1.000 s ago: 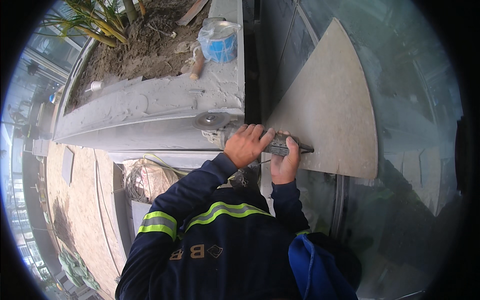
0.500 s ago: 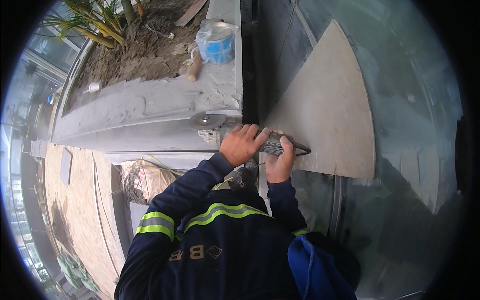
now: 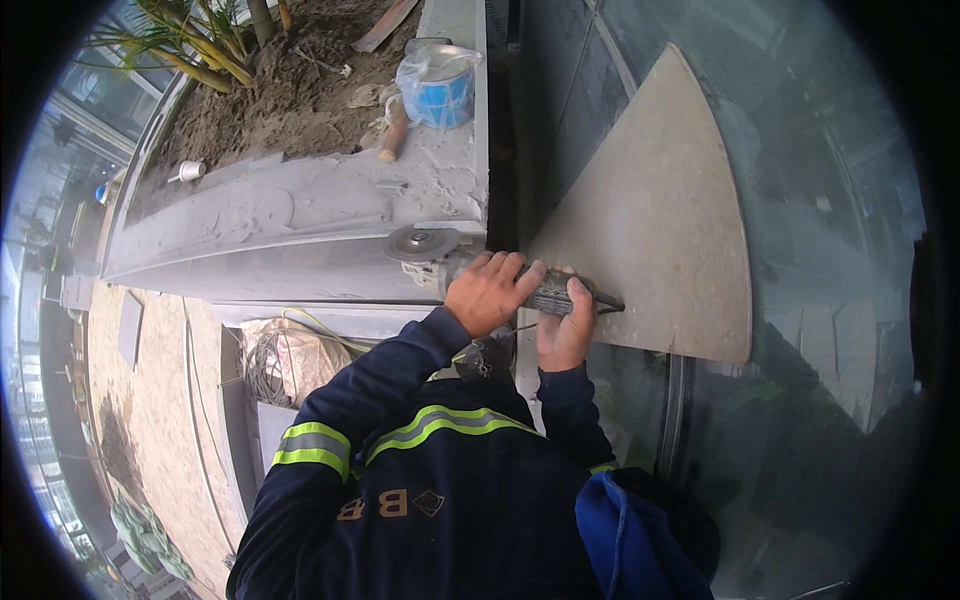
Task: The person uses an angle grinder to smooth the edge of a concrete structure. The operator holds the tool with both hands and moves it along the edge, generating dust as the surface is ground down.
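Note:
I hold an angle grinder (image 3: 550,295) level in front of me with both hands. My left hand (image 3: 486,292) is closed over the front of its body, just behind the metal head. Around the rear handle my right hand (image 3: 567,328) is wrapped, with the thumb on top. The flat cutting disc (image 3: 422,242) points left, by the near edge of the grey planter wall (image 3: 330,262). Whether the disc touches the edge I cannot tell. From the back of the handle a black cord (image 3: 610,301) runs out, beside a large wedge-shaped panel (image 3: 665,220).
On the planter ledge stand a blue-and-white bucket (image 3: 442,98) in clear plastic and a wooden handle (image 3: 394,132). Behind them are soil (image 3: 275,110) and a palm (image 3: 205,55). Below the wall, a sack (image 3: 300,355) lies by coiled cable (image 3: 265,370). Glass panels (image 3: 830,250) rise at right.
The grinder and both hands have shifted very slightly to the right in the picture, along with the surroundings. The disc's face shows a little more. Both hands keep their grip.

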A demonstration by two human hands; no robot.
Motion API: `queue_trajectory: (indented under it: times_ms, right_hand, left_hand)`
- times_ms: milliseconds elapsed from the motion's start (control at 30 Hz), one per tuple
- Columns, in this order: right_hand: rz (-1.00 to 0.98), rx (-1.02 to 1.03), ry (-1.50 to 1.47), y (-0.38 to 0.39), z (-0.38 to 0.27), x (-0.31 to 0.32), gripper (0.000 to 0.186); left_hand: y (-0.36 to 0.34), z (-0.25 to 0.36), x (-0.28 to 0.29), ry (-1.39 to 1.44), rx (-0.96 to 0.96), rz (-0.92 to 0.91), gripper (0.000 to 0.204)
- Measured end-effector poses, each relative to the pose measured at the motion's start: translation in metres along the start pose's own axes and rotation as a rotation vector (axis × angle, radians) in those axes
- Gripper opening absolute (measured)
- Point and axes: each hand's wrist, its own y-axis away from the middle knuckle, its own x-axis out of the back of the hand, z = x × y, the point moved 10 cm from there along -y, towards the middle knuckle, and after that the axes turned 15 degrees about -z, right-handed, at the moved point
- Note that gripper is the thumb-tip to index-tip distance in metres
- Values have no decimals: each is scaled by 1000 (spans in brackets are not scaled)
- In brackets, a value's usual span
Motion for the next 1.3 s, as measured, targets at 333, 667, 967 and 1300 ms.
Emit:
queue_trajectory:
  times_ms: [333,667,967,1300]
  right_hand:
    - [-20,8,-35,-5,13,6,23]
    - [-39,0,-27,-11,14,11,24]
    - [-73,-73,-137,-5,57,-12,21]
    - [-90,-538,-257,70,104,-132,34]
  left_hand:
    - [1,-10,-9,-34,10,-8,51]
    - [-3,-9,-11,-38,28,-13,48]
    - [27,-34,-2,-92,97,-67,50]
    - [93,-78,84,-256,11,-203,47]
